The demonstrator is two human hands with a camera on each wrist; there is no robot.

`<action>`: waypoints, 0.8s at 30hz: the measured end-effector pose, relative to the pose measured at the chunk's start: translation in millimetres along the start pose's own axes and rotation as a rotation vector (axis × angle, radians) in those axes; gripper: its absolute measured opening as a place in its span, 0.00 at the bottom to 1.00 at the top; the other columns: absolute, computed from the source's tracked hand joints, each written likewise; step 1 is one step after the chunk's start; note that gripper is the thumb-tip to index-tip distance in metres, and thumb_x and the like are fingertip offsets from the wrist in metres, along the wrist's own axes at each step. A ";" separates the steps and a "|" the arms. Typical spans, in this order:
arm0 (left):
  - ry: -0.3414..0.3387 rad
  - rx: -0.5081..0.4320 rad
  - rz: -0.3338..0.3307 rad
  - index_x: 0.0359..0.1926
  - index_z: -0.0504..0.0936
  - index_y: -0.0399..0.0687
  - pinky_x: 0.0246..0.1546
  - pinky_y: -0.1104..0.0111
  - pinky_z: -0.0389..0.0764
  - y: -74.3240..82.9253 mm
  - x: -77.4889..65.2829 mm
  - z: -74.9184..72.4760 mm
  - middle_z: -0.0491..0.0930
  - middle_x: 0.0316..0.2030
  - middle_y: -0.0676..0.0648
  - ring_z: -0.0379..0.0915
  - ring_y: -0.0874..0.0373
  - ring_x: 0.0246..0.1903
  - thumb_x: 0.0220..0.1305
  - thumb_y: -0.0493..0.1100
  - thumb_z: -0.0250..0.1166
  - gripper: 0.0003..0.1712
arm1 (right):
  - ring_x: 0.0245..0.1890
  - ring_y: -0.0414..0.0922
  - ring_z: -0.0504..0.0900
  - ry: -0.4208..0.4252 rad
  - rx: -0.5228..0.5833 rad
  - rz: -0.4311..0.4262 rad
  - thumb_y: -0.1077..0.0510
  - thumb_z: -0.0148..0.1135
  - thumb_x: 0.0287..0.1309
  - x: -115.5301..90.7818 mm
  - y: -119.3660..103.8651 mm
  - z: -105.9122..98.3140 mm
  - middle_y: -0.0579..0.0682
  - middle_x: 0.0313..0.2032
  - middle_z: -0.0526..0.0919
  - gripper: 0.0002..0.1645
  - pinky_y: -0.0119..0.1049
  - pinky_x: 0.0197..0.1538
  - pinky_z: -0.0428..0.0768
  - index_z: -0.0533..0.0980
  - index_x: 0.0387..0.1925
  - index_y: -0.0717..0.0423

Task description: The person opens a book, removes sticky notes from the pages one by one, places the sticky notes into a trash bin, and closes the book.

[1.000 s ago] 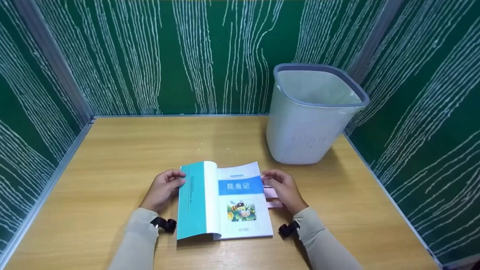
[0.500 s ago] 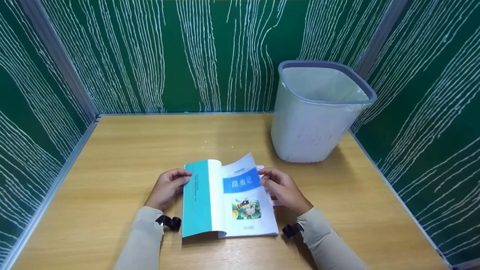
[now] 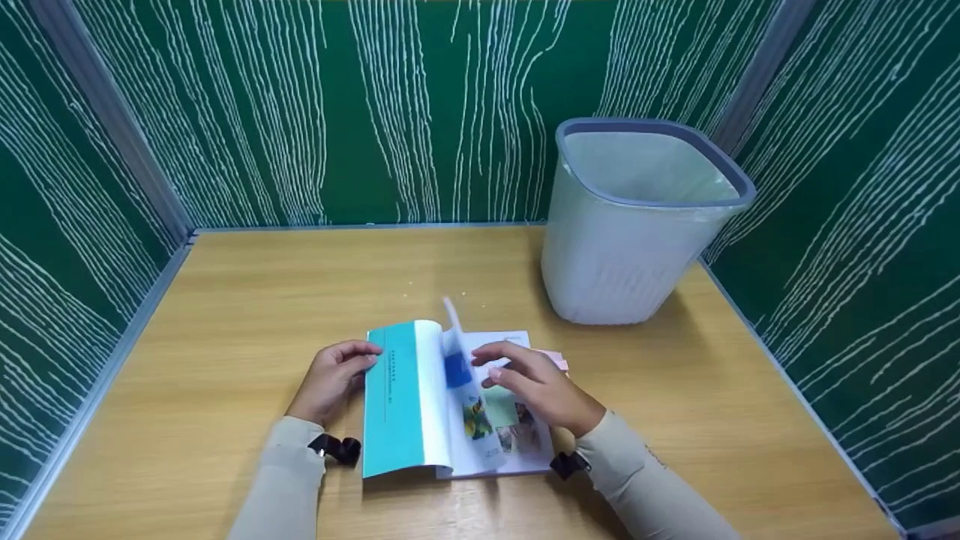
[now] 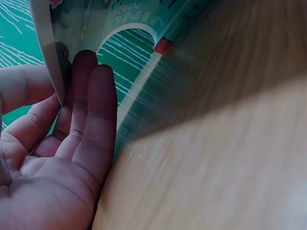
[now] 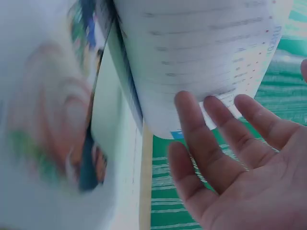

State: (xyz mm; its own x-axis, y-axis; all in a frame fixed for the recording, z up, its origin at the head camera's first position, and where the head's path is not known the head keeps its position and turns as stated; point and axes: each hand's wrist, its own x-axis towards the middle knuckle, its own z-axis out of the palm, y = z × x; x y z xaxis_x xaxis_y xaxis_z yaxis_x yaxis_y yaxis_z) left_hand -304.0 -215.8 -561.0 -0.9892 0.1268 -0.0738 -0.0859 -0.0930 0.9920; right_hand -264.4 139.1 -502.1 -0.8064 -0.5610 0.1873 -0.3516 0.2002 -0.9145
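Observation:
A book lies on the wooden table, its teal cover flap [image 3: 394, 397] folded out to the left. My left hand [image 3: 335, 379] pinches the flap's left edge between thumb and fingers; in the left wrist view the hand [image 4: 62, 139] has the cover [image 4: 76, 24] between them. The title page [image 3: 474, 420], with a blue band and a bee picture, stands half turned, curling leftward. My right hand [image 3: 536, 382] is over the right-hand page, fingers spread and loosely bent. In the right wrist view the fingertips [image 5: 187, 103] lie at the printed back of a page [image 5: 192, 52].
Pink paper tabs [image 3: 553, 358] stick out from the book's right side. A white lined bin [image 3: 619, 255] with a grey rim stands at the back right. Green walls [image 3: 375, 150] with white wavy lines border the table [image 3: 285, 285].
My right hand has moved left, lifting the title page and swinging it over toward the left, uncovering a page with pictures beneath. The left hand keeps its hold on the cover.

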 end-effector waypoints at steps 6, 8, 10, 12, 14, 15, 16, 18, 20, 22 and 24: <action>0.004 -0.049 -0.017 0.52 0.83 0.31 0.46 0.64 0.86 1.4 -2.2 0.5 0.85 0.48 0.44 0.83 0.55 0.44 0.74 0.36 0.61 0.13 | 0.56 0.50 0.85 -0.065 -0.144 -0.121 0.58 0.56 0.75 7.4 -8.4 16.4 0.45 0.64 0.80 0.21 0.51 0.63 0.79 0.75 0.66 0.49; 0.001 -0.069 -0.020 0.52 0.83 0.31 0.47 0.63 0.86 2.0 -1.8 0.7 0.86 0.48 0.44 0.84 0.55 0.44 0.75 0.37 0.60 0.13 | 0.58 0.48 0.84 -0.092 -0.183 -0.142 0.58 0.57 0.74 9.5 -9.7 21.5 0.45 0.64 0.80 0.22 0.54 0.64 0.79 0.75 0.67 0.49; -0.004 -0.092 -0.022 0.52 0.83 0.30 0.47 0.62 0.86 2.6 -1.7 0.6 0.86 0.48 0.43 0.84 0.54 0.44 0.76 0.40 0.60 0.15 | 0.59 0.46 0.83 -0.113 -0.214 -0.151 0.57 0.58 0.73 11.4 -10.0 26.6 0.45 0.64 0.80 0.23 0.56 0.64 0.78 0.74 0.67 0.48; -0.007 -0.113 -0.029 0.51 0.84 0.31 0.46 0.61 0.86 3.2 -1.8 0.2 0.86 0.47 0.42 0.84 0.54 0.43 0.76 0.43 0.61 0.17 | 0.62 0.45 0.81 -0.129 -0.238 -0.153 0.57 0.59 0.73 12.7 -10.3 31.3 0.43 0.64 0.80 0.24 0.58 0.64 0.78 0.74 0.67 0.47; -0.006 -0.142 -0.038 0.49 0.84 0.31 0.45 0.61 0.86 3.9 -2.0 -0.1 0.86 0.47 0.41 0.84 0.53 0.42 0.76 0.46 0.61 0.19 | 0.63 0.42 0.79 -0.139 -0.261 -0.161 0.55 0.60 0.73 13.6 -10.3 35.5 0.42 0.64 0.80 0.23 0.57 0.66 0.77 0.74 0.67 0.47; -0.008 -0.155 -0.044 0.49 0.84 0.31 0.44 0.61 0.86 4.2 -2.1 0.0 0.86 0.47 0.41 0.84 0.52 0.41 0.76 0.48 0.61 0.20 | 0.64 0.41 0.78 -0.141 -0.275 -0.171 0.55 0.60 0.73 14.0 -10.2 37.6 0.41 0.63 0.80 0.23 0.55 0.67 0.76 0.75 0.67 0.47; -0.010 -0.170 -0.047 0.48 0.84 0.31 0.43 0.61 0.86 4.7 -2.3 0.2 0.86 0.46 0.40 0.84 0.52 0.40 0.76 0.49 0.62 0.21 | 0.65 0.40 0.77 -0.143 -0.285 -0.180 0.54 0.61 0.72 14.2 -10.2 39.7 0.41 0.64 0.80 0.23 0.54 0.68 0.76 0.75 0.66 0.48; -0.016 -0.194 -0.053 0.47 0.83 0.32 0.41 0.62 0.86 5.4 -2.8 0.4 0.86 0.45 0.40 0.84 0.52 0.39 0.75 0.52 0.62 0.23 | 0.66 0.38 0.76 -0.145 -0.314 -0.204 0.53 0.61 0.72 14.8 -10.2 43.8 0.41 0.64 0.80 0.23 0.50 0.70 0.75 0.75 0.66 0.48; -0.025 -0.218 -0.050 0.48 0.82 0.32 0.40 0.63 0.86 5.7 -3.2 1.0 0.86 0.44 0.39 0.84 0.52 0.38 0.74 0.54 0.63 0.26 | 0.67 0.36 0.75 -0.148 -0.349 -0.224 0.52 0.61 0.72 15.4 -9.8 47.7 0.41 0.64 0.80 0.24 0.45 0.71 0.73 0.75 0.66 0.48; -0.033 -0.227 -0.042 0.50 0.82 0.32 0.39 0.64 0.87 5.2 -3.7 0.9 0.87 0.43 0.40 0.85 0.53 0.38 0.74 0.54 0.63 0.26 | 0.68 0.36 0.74 -0.154 -0.382 -0.243 0.51 0.61 0.72 16.0 -9.7 51.4 0.40 0.64 0.80 0.24 0.43 0.72 0.72 0.74 0.66 0.48; -0.033 -0.220 -0.041 0.52 0.82 0.31 0.39 0.65 0.87 4.3 -4.2 1.1 0.87 0.43 0.40 0.85 0.53 0.38 0.73 0.52 0.65 0.25 | 0.68 0.37 0.74 -0.160 -0.415 -0.275 0.50 0.62 0.72 16.5 -9.6 54.6 0.41 0.64 0.79 0.25 0.42 0.72 0.72 0.75 0.66 0.48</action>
State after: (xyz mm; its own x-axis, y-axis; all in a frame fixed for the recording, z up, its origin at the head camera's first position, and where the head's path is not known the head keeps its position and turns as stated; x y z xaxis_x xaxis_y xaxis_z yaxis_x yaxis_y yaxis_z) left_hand -300.1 -215.6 -556.3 -0.9802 0.1668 -0.1069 -0.1536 -0.2997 0.9416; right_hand -248.4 84.1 -509.8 -0.5863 -0.7471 0.3132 -0.7252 0.3118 -0.6139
